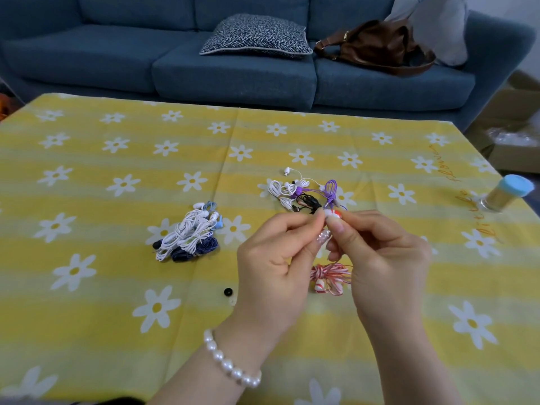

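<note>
Fingertips of both hands meet above the table, pinched together on a red-and-white earbud (336, 214). Left hand (271, 258) grips it from the left with thumb and forefinger; right hand (382, 258) pinches it from the right. The earbud's striped cord bundle (330, 276) hangs below, between the palms and against the right one. Pearl bracelet (230, 366) on the left wrist. Just beyond the fingertips lies a tangled heap of purple, white and black earphones (304, 194). Well to the left, a white and blue earphone pile (190, 232). Small black ear tip (228, 292) near the left hand. Yellow daisy tablecloth (117, 287) underneath; blue-lidded jar (507, 197) at its right edge.
</note>
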Motion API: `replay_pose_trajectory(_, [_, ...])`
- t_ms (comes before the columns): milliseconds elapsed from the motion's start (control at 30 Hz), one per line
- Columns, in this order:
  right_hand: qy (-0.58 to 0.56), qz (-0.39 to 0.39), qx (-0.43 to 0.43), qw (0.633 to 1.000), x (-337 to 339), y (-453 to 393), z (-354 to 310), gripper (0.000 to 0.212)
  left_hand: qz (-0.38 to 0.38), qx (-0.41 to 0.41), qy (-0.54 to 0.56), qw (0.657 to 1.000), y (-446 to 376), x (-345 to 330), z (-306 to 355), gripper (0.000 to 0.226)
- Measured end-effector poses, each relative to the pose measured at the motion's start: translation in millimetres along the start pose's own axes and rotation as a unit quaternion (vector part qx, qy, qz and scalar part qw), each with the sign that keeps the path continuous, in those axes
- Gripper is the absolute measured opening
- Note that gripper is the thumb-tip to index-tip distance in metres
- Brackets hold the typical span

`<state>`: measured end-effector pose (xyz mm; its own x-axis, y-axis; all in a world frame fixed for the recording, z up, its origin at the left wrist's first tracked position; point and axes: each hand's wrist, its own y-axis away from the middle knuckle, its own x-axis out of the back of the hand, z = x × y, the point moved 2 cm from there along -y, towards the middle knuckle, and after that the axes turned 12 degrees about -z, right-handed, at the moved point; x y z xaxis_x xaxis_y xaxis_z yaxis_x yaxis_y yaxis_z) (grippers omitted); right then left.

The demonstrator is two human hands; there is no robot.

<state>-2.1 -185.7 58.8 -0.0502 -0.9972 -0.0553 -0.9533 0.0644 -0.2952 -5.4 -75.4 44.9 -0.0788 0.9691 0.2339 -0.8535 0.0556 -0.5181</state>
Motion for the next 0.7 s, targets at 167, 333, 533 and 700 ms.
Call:
replay_pose_trajectory(167, [0.008,-0.051,-0.022,0.998,8,-3,1,0.004,-0.032,0.116,0.093,0.988,-7,7,2,0.018])
replay_pose_trajectory(333, [0.114,-0.1,0.097,0.984,8,-3,4,0.014,-0.096,0.374,0.408,0.827,-15,15,-1,0.013])
replay_pose_trajectory(533, [-0.03,-0.076,-0.024,0.996,1,-2,2,0.011,-0.086,0.349,0.408,0.839,-18,19,4,0.013])
replay_pose_trajectory(700, [-0.087,-0.069,-0.072,0.991,-1,-1,4,0.003,-0.062,0.311,0.407,0.856,-18,17,3,0.02])
